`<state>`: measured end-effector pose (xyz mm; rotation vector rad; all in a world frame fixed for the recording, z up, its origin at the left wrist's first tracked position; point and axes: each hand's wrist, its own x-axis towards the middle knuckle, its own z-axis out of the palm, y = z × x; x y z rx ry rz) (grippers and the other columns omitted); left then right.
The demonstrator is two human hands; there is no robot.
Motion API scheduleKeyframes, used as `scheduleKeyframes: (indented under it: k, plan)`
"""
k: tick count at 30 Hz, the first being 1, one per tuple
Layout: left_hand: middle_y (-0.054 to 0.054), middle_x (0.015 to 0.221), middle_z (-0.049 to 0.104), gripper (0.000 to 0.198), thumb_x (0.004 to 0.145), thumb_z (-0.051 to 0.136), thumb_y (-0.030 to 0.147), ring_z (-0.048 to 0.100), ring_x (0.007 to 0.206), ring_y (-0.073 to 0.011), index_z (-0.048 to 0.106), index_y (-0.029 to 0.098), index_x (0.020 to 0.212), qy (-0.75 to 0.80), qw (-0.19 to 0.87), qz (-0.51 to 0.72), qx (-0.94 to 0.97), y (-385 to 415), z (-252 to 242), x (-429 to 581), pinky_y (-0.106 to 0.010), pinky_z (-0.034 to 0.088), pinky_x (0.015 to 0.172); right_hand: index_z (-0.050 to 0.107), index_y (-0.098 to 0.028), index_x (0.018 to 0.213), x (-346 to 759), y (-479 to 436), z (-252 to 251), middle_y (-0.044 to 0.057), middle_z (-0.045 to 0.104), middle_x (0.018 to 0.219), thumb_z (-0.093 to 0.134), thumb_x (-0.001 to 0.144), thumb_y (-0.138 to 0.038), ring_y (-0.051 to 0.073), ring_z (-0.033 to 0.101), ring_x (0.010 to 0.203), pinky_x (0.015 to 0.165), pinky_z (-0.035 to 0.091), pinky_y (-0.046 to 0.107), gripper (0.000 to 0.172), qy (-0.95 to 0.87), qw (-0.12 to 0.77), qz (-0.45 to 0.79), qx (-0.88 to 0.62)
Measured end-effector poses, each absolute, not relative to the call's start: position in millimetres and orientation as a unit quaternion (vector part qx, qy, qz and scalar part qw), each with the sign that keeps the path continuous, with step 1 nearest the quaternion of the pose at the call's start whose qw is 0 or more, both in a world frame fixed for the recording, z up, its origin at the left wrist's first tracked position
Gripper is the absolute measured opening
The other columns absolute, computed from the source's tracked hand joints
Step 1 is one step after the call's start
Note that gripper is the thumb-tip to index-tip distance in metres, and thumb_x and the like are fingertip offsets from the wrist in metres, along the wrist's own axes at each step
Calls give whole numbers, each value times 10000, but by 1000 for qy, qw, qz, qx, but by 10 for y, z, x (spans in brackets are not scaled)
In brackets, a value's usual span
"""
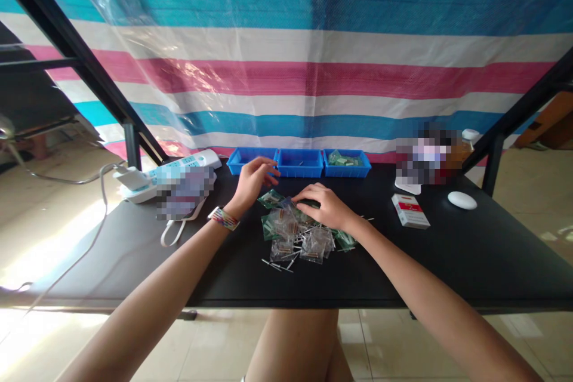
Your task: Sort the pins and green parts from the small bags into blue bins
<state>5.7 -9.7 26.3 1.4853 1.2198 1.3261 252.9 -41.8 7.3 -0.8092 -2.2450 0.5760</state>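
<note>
A heap of small clear and green plastic bags (299, 231) with loose thin metal pins lies in the middle of the black table (470, 262). My right hand (326, 205) rests palm down on the back of the heap, fingers stretched over the bags. My left hand (253, 181), with a woven bracelet at the wrist, hovers just left of the heap, close to a single green bag (270, 197). Its fingers are curled toward the middle blue tray (299, 163); what they hold, if anything, is too small to make out.
Three blue trays stand in a row at the table's back edge; the right tray (347, 163) holds green bags, the left tray (251, 160) looks bare. A white power strip (179, 170) and cable lie left. A red-and-white box (410, 210) and a white oval object (462, 200) sit right.
</note>
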Motion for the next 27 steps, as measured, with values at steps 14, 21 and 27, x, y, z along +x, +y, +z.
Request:
scheduleKeyframes:
  k: [14, 21, 27]
  plan:
    - [-42, 915, 725, 124, 856, 713, 318, 637, 915, -230, 681, 198, 861, 371, 191, 246, 875, -184, 245, 147, -390, 468, 951, 787, -202, 1089, 2530, -385, 38, 93, 783, 1094, 694, 971, -168, 254, 680, 1079, 1000, 520, 418, 154, -867, 333, 179, -325]
    - [-26, 802, 705, 285, 863, 793, 414, 652, 713, -166, 621, 191, 902, 353, 444, 387, 727, -250, 301, 239, -295, 519, 684, 701, -209, 1164, 2480, -373, 65, 44, 793, 977, 781, 890, -316, 214, 756, 918, 876, 586, 354, 305, -727, 432, 392, -362]
    - [-6, 703, 660, 324, 810, 852, 447, 598, 607, -143, 654, 191, 821, 348, 491, 410, 686, -308, 345, 306, -268, 469, 591, 654, -224, 899, 2457, -432, 171, 16, 720, 809, 784, 863, -517, 194, 724, 690, 714, 609, 345, 322, -655, 448, 506, -338]
